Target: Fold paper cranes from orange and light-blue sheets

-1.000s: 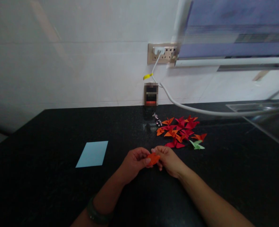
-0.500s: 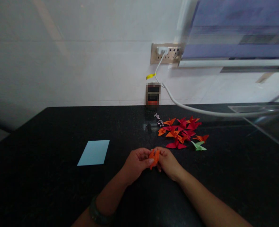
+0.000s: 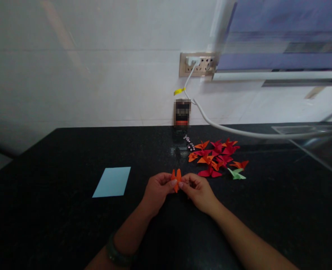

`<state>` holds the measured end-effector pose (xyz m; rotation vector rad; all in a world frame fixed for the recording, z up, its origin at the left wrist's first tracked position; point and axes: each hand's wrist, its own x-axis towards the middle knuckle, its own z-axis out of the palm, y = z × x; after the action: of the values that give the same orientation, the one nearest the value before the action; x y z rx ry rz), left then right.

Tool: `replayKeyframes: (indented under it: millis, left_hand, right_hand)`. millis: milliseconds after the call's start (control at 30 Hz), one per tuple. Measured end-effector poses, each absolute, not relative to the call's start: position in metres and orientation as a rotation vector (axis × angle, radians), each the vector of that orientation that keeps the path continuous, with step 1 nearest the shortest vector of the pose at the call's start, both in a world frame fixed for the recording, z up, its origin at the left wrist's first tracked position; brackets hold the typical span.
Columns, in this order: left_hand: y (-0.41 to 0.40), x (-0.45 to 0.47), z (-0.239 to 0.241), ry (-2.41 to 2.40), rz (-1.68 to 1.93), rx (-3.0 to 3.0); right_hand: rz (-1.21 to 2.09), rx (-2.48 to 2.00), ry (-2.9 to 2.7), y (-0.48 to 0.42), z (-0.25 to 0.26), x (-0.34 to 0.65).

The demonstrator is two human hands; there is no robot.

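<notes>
left hand (image 3: pixel 157 189) and right hand (image 3: pixel 197 190) pinching a small folded orange paper piece (image 3: pixel 176 179), seemingly origami, above black counter (image 3: pixel 56 225)

- Dim, soft light; my black counter (image 3: pixel 56 225) swallows it and shows almost no texture
- The white wall (image 3: pixel 98 75) is the brightest part, with a faint sheen
- The blue blind (image 3: pixel 281 33) at top right is smeared with blur
- The orange paper fold (image 3: pixel 176 179) I hold looks soft, creases unclear
</notes>
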<state>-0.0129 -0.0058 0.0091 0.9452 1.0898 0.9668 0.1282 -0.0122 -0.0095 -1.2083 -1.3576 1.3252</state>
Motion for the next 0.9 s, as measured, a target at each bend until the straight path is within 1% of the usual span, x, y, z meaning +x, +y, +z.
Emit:
replayKeyframes:
  millis: [133,267,467,633,733,900]
  left_hand:
    - [-0.006,-0.013,0.009,1.103,0.972,1.002]
    - [-0.005,-0.016,0.008,1.064,0.918,1.027]
    - [-0.005,-0.02,0.005,0.953,0.724,0.974]
    - [-0.004,-0.021,0.001,0.945,0.691,0.88]
    - [-0.004,-0.022,-0.001,0.955,0.696,0.865]
    - [-0.004,-0.021,0.0,0.924,0.703,0.79]
  right_hand:
    - [1.276,-1.196,-1.369,-0.015,-0.009,0.129]
    - [1.404,-1.209,-1.364,-0.011,-0.003,0.133]
    - [1.536,-1.082,-1.229,-0.004,0.003,0.14]
    - [1.637,-1.068,-1.24,-0.004,-0.001,0.142]
    - [1.581,-1.075,-1.324,-0.005,-0.004,0.143]
    - [1.355,-1.061,-1.524,-0.004,-0.006,0.146]
